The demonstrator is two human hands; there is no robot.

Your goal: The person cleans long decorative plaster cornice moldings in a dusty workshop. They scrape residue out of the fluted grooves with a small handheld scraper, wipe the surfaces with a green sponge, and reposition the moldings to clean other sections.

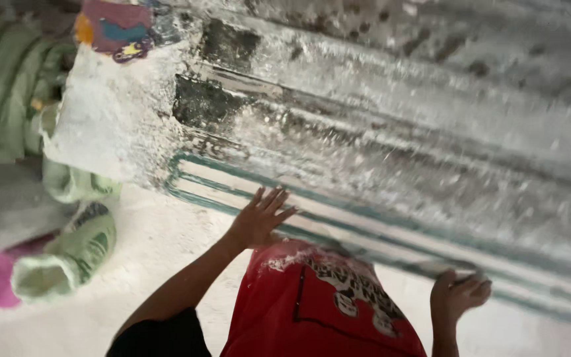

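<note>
White powder coats the big tilted slab (391, 132), grey and ribbed, with teal stripes along its lower edge. You hold that edge with both hands. A red cloth (318, 304) with a print hangs below, between your arms. Green-and-white sacks (67, 254) lie left on the dusty floor (166, 244), well apart from you. Your left hand (259, 218) lies flat on the striped edge, fingers spread, grip open, gripping nothing. Your right hand (458, 295) curls onto the edge; cannot tell if the grip is closed, it's blurred. Judgement: press evenly with both hands, keep palms flat, watch for slipping on the powder.
</note>
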